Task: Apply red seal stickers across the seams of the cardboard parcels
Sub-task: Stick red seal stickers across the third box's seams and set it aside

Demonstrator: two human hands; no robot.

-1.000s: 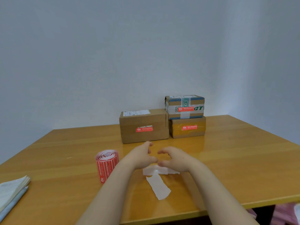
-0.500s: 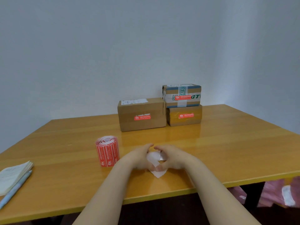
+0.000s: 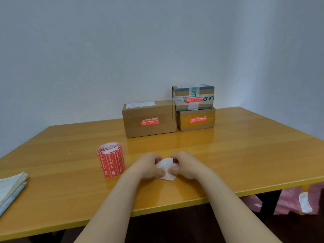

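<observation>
Head view shows both hands meeting near the front edge of the desk (image 3: 245,155), working a scrap of white backing paper (image 3: 166,168). The left hand (image 3: 149,165) and right hand (image 3: 188,164) each have their fingers pinched narrowly onto it, folding or crumpling it; whether any red sticker remains on it I cannot tell, since the palms hide most of it.

All three parcels at the back wall already carry a red seal on the front: the plain brown carton (image 3: 149,118), the yellow-taped box (image 3: 196,119) touching its right side, and the green-printed box (image 3: 193,97) stacked on that one. So the sealing looks close to finished, and this step seems to be tidying waste liner.

Next calls for setting the scrap aside and, if any seam needs one, peeling from the sticker roll (image 3: 110,159), which stands upright just left of the hands. It is glossy red on thin, curling liner; the cartons are matte, stiff and square-edged.
</observation>
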